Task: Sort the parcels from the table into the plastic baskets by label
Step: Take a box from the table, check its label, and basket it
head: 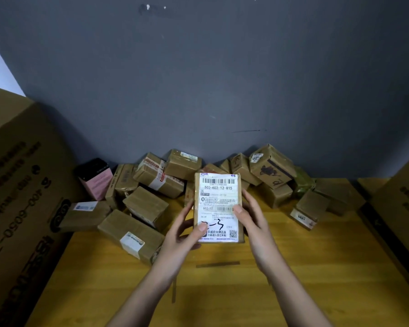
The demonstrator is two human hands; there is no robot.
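I hold one parcel (pixel 217 207) up in the middle of the frame, between my two hands. My left hand (pixel 182 234) pinches its left edge and my right hand (pixel 253 218) pinches its right edge. Its long side stands up, label facing me. More parcels (pixel 151 185) lie behind it on the desk (pixel 222 291). I see no basket.

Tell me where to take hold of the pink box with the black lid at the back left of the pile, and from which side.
Grip the pink box across its pink body, below the black lid, coming from above and the front. It stands nearly upright, its top free; a wall behind and a parcel on its right block other approaches.
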